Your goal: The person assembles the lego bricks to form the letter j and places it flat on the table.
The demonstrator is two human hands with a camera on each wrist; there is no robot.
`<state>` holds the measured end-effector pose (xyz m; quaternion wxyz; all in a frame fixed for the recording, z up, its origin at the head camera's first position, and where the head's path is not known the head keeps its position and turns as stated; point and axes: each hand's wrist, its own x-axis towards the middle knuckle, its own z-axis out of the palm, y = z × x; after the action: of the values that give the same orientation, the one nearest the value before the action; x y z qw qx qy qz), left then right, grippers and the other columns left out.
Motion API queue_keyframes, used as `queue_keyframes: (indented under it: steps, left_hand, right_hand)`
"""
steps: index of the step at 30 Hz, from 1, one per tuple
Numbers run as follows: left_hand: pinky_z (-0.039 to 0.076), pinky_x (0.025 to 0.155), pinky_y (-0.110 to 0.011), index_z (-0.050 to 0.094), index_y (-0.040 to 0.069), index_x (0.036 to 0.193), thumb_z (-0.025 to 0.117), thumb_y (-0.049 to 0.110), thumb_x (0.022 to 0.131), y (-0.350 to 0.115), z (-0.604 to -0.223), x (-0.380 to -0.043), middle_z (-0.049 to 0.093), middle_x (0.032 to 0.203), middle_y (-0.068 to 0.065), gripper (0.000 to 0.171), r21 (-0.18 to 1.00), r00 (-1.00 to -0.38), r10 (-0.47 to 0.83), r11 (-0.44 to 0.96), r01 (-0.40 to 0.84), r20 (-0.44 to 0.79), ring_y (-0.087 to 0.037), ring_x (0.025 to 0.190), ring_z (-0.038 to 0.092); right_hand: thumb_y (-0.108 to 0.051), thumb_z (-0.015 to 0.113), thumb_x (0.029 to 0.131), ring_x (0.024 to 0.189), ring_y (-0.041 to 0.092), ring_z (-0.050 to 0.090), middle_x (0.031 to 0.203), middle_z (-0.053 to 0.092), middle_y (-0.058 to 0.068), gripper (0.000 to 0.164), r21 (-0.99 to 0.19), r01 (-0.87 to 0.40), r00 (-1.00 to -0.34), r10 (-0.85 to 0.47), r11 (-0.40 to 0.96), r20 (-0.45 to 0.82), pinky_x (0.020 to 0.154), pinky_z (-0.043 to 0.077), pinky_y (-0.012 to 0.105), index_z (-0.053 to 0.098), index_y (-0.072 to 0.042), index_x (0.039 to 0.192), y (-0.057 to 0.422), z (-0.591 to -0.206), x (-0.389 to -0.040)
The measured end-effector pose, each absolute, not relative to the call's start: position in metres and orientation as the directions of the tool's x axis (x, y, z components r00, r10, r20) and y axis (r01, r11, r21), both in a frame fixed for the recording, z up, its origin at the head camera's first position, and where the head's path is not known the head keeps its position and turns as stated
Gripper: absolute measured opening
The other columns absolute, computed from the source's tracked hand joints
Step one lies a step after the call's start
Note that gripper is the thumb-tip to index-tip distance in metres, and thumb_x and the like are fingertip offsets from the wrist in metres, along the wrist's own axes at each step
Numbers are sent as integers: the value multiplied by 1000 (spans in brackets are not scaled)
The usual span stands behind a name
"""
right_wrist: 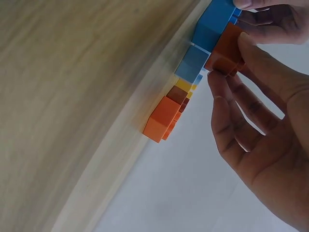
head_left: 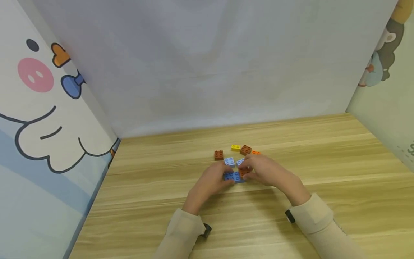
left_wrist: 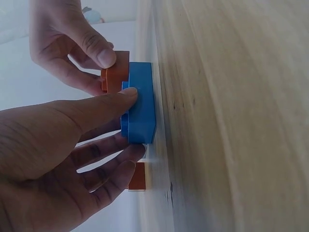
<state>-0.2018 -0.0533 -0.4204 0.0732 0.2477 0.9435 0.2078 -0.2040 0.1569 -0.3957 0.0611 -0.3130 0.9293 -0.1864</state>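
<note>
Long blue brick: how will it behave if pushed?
The long blue brick is probably stiff: its edges look straight while the left hand pinches it. Flat sides suggest sliding, not rolling. Its low, long shape makes tipping unlikely.

The tabletop [head_left: 129, 201] is pale, yellowish wood with darker grain streaks running left to right. Toy bricks lie on it, studs up. Nearest is a long blue brick [head_left: 231, 176]. Just beyond it sit a left light-blue brick [head_left: 229, 162] and a right light-blue brick [head_left: 240, 162]. Farther left is a square-looking brown brick [head_left: 218, 155]; at the far side, left to right, are a small yellow brick [head_left: 235, 148], a turned brown brick [head_left: 245, 150] and an orange brick [head_left: 256, 152], partly hidden.
</note>
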Motion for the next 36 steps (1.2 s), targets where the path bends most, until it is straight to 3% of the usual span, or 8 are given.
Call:
queue_keyframes:
  steps: [9,14,21,36]
  left_hand:
    - [56,99,-40,73,7,123,74,25,95,-54,-417,-207,74,121,-8,33,491,-853,519,757,431,-51,-24,113,68]
    - [57,96,-44,73,3,119,69,20,98,-56,-411,-213,74,119,-13,27,545,-857,516,718,433,2,-28,110,69]
    - [56,97,-43,69,0,125,70,16,97,-53,-413,-225,68,122,-16,31,509,-885,461,746,429,69,-28,110,66]
    - [54,99,-44,70,2,125,74,19,95,-37,-417,-243,70,122,-14,35,414,-895,446,811,414,20,-30,112,64]
  right_hand:
    - [-18,76,91,94,15,68,107,71,3,27,-376,-565,-798,-602,734,25,83,59,33,76,-9,117,160,-398,-202]
    - [-19,76,91,93,14,68,107,71,2,27,-367,-559,-805,-593,743,25,83,59,33,76,-9,116,159,-397,-200]
    - [-20,76,91,92,14,68,105,70,2,28,-355,-551,-811,-585,755,16,82,59,33,76,-9,116,157,-397,-199]
    - [-20,76,91,88,12,65,102,68,1,25,-350,-562,-806,-592,749,26,77,57,29,76,-10,114,156,-395,-197]
